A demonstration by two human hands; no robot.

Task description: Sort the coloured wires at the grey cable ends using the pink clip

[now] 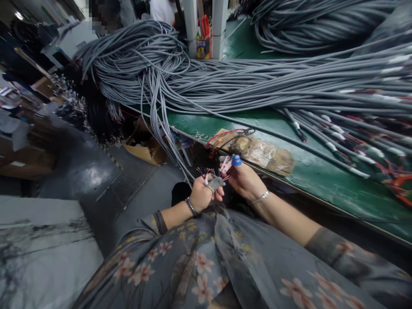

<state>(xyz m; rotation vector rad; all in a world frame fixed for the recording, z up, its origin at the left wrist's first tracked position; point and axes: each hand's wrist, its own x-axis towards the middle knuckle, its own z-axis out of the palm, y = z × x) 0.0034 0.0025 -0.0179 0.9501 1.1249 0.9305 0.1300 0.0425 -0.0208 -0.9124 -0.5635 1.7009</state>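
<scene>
My left hand (203,195) is closed around the ends of several grey cables (185,171), with thin coloured wires (209,172) fanning out above the fingers. Grey covering wraps its thumb. Close beside it, my right hand (244,180) pinches a small pale pink-and-white piece (226,165) whose kind I cannot make out. A blue cover (237,160) sits on a fingertip of that hand. Some coloured wires reach between the two hands. The held cables run up and left to the large grey bundle (138,56) on the green table (273,128).
A taped cardboard piece (267,155) with red and black leads lies at the table edge. Stripped cable ends with white tape (337,128) spread right. Another cable coil (322,25) lies behind. An open carton (144,152) stands below; a person in white (162,10) is beyond.
</scene>
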